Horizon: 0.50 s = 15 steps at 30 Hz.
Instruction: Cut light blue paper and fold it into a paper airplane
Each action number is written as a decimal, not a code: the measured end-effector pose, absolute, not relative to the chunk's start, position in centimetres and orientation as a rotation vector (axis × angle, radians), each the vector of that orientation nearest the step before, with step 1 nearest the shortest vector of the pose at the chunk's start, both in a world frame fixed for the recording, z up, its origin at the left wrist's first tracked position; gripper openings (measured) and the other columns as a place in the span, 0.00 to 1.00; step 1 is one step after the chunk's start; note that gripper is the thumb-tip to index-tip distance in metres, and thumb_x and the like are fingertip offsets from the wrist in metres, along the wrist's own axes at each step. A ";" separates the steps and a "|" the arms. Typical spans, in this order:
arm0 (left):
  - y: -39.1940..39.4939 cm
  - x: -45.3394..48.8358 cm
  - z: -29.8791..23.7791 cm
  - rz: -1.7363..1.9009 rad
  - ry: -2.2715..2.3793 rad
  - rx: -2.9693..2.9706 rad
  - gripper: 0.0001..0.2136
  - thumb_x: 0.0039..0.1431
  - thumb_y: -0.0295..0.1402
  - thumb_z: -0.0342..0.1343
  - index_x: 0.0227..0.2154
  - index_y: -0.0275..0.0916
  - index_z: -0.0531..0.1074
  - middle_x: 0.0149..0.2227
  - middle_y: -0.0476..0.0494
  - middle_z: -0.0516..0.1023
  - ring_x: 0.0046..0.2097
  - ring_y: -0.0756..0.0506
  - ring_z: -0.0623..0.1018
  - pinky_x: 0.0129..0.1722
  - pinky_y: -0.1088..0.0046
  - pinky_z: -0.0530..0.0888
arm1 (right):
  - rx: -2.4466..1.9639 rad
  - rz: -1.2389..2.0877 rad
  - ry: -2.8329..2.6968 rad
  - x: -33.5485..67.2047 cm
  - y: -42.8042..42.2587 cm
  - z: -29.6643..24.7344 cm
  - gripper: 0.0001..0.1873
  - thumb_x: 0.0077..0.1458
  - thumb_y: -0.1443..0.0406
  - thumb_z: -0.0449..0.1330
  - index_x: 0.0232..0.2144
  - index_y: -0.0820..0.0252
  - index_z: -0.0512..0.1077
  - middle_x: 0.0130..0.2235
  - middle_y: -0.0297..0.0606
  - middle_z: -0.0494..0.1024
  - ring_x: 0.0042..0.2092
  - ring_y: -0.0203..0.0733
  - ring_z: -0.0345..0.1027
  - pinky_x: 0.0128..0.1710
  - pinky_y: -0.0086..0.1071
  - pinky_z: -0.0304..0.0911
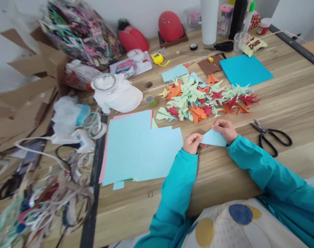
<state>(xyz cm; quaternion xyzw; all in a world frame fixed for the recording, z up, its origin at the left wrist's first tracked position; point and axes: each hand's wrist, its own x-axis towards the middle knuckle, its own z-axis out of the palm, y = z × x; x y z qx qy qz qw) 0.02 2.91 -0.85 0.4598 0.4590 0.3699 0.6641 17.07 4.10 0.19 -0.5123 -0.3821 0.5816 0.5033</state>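
Observation:
Between my two hands is a light blue sheet of paper [214, 138], folded into a triangle-like shape. My left hand [192, 143] pinches its left corner. At the upper right edge, my right hand [226, 129] grips it between thumb and fingers. Just beyond lies a heap of folded paper cranes [188, 94] in pale green, orange, red and blue. Left of my left hand, light blue paper sheets [136, 148] are stacked over pink ones. Black-handled scissors [269, 135] rest with blades parted, to the right of my right hand.
A bright blue paper stack [246, 70] lies at the back right. Near it are a snack packet [254, 45] and a white cylinder [209, 22]. A yellow tape measure [157, 58] and white cap [126, 94] sit at back left. Tangled ribbons [56, 206] cover the left side.

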 end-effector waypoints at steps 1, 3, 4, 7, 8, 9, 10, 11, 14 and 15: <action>3.0 0.0 -0.9 0.829 1.019 1.025 0.20 0.43 0.49 0.61 0.24 0.34 0.70 0.18 0.48 0.73 0.22 0.47 0.75 0.22 0.71 0.74 | -1.239 1.406 -0.924 17.1 4.1 0.2 0.20 0.33 0.56 0.67 0.14 0.60 0.62 0.17 0.27 0.63 0.19 0.28 0.53 0.18 0.25 0.48; 3.1 -0.1 -0.9 0.824 0.972 1.000 0.20 0.43 0.49 0.61 0.25 0.34 0.71 0.20 0.46 0.75 0.24 0.46 0.76 0.24 0.69 0.75 | -1.239 1.407 -0.924 17.0 4.1 0.2 0.20 0.33 0.56 0.67 0.14 0.60 0.61 0.17 0.27 0.63 0.19 0.28 0.53 0.18 0.25 0.48; 3.2 -0.2 -1.0 0.828 0.949 0.990 0.20 0.42 0.48 0.62 0.25 0.33 0.72 0.21 0.46 0.75 0.25 0.46 0.77 0.25 0.69 0.76 | -1.237 1.407 -0.921 17.0 4.1 0.1 0.20 0.33 0.55 0.67 0.14 0.60 0.61 0.17 0.27 0.63 0.19 0.28 0.53 0.17 0.25 0.48; 3.3 -0.3 -1.1 0.846 0.894 0.949 0.18 0.42 0.46 0.63 0.26 0.34 0.72 0.22 0.47 0.75 0.25 0.47 0.76 0.27 0.68 0.76 | -1.232 1.399 -0.903 17.0 4.1 0.1 0.20 0.33 0.56 0.68 0.14 0.60 0.61 0.17 0.27 0.63 0.19 0.28 0.53 0.17 0.25 0.48; 3.4 -0.4 -1.1 0.853 0.879 0.925 0.17 0.42 0.45 0.64 0.26 0.34 0.72 0.22 0.48 0.74 0.24 0.47 0.76 0.27 0.68 0.76 | -1.231 1.394 -0.896 17.0 4.1 0.1 0.20 0.32 0.56 0.68 0.14 0.60 0.61 0.17 0.27 0.63 0.19 0.28 0.53 0.17 0.25 0.48; 3.5 -0.4 -1.1 0.862 0.866 0.899 0.17 0.42 0.44 0.64 0.25 0.34 0.72 0.21 0.48 0.74 0.24 0.48 0.75 0.27 0.68 0.76 | -1.228 1.390 -0.890 17.1 4.1 0.1 0.20 0.32 0.56 0.68 0.14 0.60 0.61 0.17 0.27 0.63 0.19 0.28 0.53 0.17 0.25 0.48; 3.6 -0.5 -1.2 0.871 0.856 0.872 0.16 0.42 0.44 0.64 0.25 0.34 0.71 0.21 0.49 0.73 0.23 0.48 0.75 0.27 0.68 0.76 | -1.225 1.390 -0.888 17.1 4.1 0.1 0.20 0.32 0.56 0.68 0.14 0.60 0.61 0.17 0.27 0.63 0.19 0.28 0.53 0.17 0.25 0.48; 3.7 -0.5 -1.3 0.880 0.851 0.849 0.16 0.42 0.44 0.64 0.25 0.34 0.71 0.20 0.49 0.73 0.23 0.49 0.74 0.26 0.69 0.76 | -1.222 1.393 -0.889 17.2 4.0 0.2 0.20 0.32 0.56 0.68 0.14 0.60 0.61 0.17 0.27 0.63 0.19 0.28 0.53 0.18 0.25 0.48; 3.9 -0.6 -1.5 0.880 0.857 0.818 0.17 0.40 0.45 0.64 0.24 0.35 0.71 0.20 0.49 0.72 0.23 0.49 0.73 0.24 0.70 0.75 | -1.215 1.407 -0.909 17.3 4.0 0.2 0.20 0.32 0.55 0.68 0.14 0.60 0.62 0.17 0.27 0.63 0.19 0.28 0.54 0.18 0.26 0.48; 3.9 -0.6 -1.5 0.869 0.866 0.824 0.18 0.40 0.46 0.64 0.24 0.35 0.71 0.20 0.50 0.71 0.23 0.49 0.73 0.24 0.70 0.75 | -1.213 1.411 -0.919 17.3 4.0 0.2 0.20 0.32 0.56 0.68 0.14 0.60 0.62 0.17 0.27 0.63 0.19 0.28 0.54 0.18 0.26 0.48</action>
